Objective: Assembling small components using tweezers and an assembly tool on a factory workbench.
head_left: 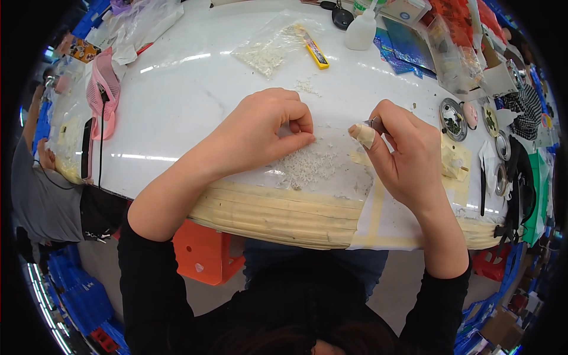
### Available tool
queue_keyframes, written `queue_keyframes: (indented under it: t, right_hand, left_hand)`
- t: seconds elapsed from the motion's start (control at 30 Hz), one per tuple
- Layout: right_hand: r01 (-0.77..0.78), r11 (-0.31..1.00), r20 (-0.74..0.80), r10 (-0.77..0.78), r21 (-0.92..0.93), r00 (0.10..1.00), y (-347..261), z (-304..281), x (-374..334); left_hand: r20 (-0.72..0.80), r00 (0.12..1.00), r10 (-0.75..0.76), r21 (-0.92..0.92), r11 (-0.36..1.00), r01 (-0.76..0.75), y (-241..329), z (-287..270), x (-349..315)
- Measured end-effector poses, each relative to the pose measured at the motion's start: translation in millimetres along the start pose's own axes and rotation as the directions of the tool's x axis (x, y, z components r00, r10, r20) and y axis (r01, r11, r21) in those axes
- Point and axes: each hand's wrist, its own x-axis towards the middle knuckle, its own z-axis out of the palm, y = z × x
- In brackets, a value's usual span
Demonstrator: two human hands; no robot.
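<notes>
A loose pile of tiny white pieces (307, 168) lies on the white table before me. My left hand (263, 121) is over the pile's far side, thumb and fingertips pinched together; whatever they may hold is too small to make out. To its right my right hand (408, 151) is closed around a small, dark metallic thing (374, 122), mostly hidden by the fingers. Beige tape (364, 136) wraps the right thumb. Beyond the hands, a smaller scatter of white pieces (306, 87) lies near a clear plastic bag (265, 58) with more of them.
A yellow case (315, 50) lies beside the bag, and a white squeeze bottle (361, 31) stands behind. Round metal tins (453, 118) sit at right. Beige tape strips (278, 216) cover the near edge. At left are a pink mesh item (103, 89) and another person (44, 195).
</notes>
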Motion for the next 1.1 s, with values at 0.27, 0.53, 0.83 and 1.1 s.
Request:
queue_keyframes:
  t: [0.27, 0.53, 0.83, 1.1]
  right_hand:
    - [-0.006, 0.995, 0.019, 0.004, 0.101, 1.0, -2.6, 0.8, 0.3]
    - [-0.018, 0.937, 0.016, 0.014, 0.349, 1.0, -9.8, 11.2, -2.9]
    - [0.058, 0.933, -0.06, -0.04, 0.355, 0.997, -12.0, 10.5, -2.7]
    - [0.112, 0.944, -0.095, -0.087, 0.311, 0.992, -12.6, 11.6, -3.8]
  left_hand:
    - [0.147, 0.94, -0.309, -0.654, 0.682, 0.326, 6.4, 1.2, 0.7]
    - [0.278, 0.909, -0.31, -0.829, 0.402, 0.39, 14.0, 2.9, -2.0]
    - [0.291, 0.906, -0.307, -0.848, 0.356, 0.393, 17.9, 7.2, -4.6]
    - [0.125, 0.94, -0.317, -0.839, 0.472, 0.271, 22.5, 16.2, -8.5]
